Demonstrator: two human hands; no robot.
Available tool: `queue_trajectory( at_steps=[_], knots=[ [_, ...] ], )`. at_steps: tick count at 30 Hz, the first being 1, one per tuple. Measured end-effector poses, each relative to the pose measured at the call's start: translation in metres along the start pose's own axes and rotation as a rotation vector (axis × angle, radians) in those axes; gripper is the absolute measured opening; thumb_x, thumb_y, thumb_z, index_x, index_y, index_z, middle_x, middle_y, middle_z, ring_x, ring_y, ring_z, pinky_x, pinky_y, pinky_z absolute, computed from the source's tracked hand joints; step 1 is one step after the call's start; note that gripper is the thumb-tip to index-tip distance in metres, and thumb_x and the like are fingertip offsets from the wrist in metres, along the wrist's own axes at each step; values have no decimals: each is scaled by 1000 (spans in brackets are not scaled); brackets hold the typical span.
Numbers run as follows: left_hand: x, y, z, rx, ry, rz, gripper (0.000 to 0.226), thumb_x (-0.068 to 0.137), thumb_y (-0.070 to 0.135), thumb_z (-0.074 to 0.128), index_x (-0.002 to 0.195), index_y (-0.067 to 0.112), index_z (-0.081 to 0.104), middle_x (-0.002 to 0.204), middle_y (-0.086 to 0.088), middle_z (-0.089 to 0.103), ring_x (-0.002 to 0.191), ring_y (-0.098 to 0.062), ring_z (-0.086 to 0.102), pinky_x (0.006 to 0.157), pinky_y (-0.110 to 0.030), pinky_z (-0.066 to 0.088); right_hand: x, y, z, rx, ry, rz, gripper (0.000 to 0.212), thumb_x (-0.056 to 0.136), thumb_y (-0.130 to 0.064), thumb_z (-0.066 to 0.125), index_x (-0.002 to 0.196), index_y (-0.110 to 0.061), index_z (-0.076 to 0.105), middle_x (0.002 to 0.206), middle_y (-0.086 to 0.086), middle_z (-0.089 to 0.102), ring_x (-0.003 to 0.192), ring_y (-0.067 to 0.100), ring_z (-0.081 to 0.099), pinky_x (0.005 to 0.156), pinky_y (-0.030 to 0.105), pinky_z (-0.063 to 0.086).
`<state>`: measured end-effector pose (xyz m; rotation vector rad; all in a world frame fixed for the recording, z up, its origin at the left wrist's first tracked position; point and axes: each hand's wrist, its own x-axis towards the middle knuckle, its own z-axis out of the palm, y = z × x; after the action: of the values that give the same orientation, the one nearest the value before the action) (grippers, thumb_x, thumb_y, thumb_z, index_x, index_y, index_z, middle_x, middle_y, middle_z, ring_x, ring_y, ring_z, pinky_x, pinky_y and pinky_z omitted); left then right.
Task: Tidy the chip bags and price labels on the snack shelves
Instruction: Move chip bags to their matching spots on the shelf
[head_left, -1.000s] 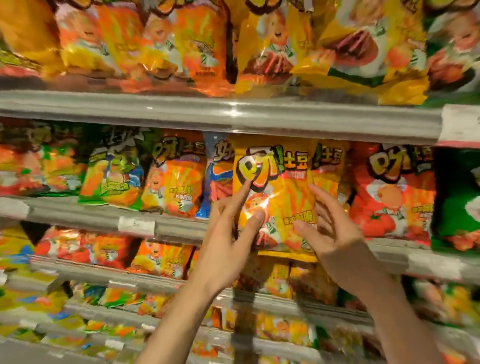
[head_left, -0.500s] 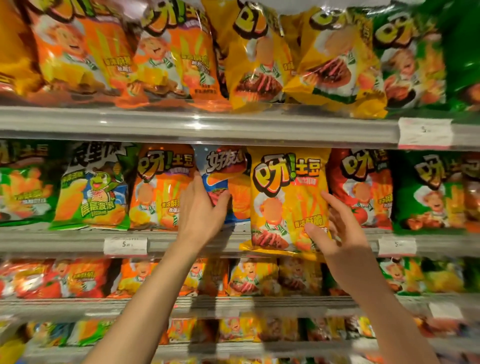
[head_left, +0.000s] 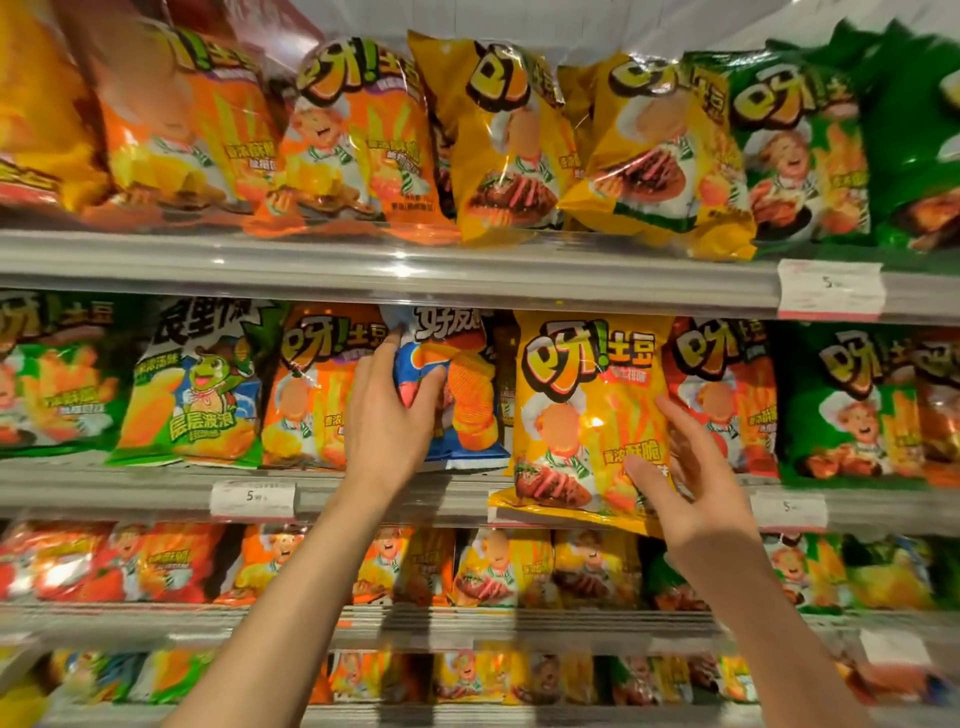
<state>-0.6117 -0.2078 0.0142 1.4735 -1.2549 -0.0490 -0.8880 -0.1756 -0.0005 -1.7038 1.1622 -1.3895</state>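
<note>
A blue chip bag (head_left: 467, 395) stands on the middle shelf between an orange bag (head_left: 311, 384) and a yellow bag (head_left: 587, 415). My left hand (head_left: 387, 415) grips the blue bag's left edge, thumb on its front and fingers behind. The yellow bag hangs forward over the shelf rail (head_left: 156, 483). My right hand (head_left: 685, 467) rests against its lower right side, fingers spread, thumb on the front. White price labels (head_left: 253, 500) sit in the rail, one at the left, another (head_left: 789, 509) at the right.
The top shelf carries orange, yellow and green bags (head_left: 514, 140), with a larger price label (head_left: 830, 288) on its rail. Red (head_left: 722, 395) and green bags (head_left: 852, 400) stand right of the yellow one. Lower shelves (head_left: 467, 618) hold several more bags.
My left hand left the yellow bag and moved left onto the blue bag. The yellow bag settled onto the shelf under my right hand. The view tilted upward.
</note>
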Motion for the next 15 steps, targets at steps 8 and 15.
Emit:
queue_trajectory(
  at_steps=[8,15],
  knots=[
    [-13,-18,-72,-148,103,-114,50,96,31,68,143,25,52,105,12,70,98,6,65,91,-23,50,21,-5,43,-5,-56,6,56,99,-19,62,147,-38,40,141,-23,44,119,-17,46,82,-7,36],
    [-23,-42,-122,-188,142,-149,36,97,28,68,132,23,60,111,8,73,100,0,68,91,-24,52,46,-9,109,-139,-101,-50,61,101,-34,58,155,-36,30,160,-13,33,145,6,32,117,34,29]
  ],
)
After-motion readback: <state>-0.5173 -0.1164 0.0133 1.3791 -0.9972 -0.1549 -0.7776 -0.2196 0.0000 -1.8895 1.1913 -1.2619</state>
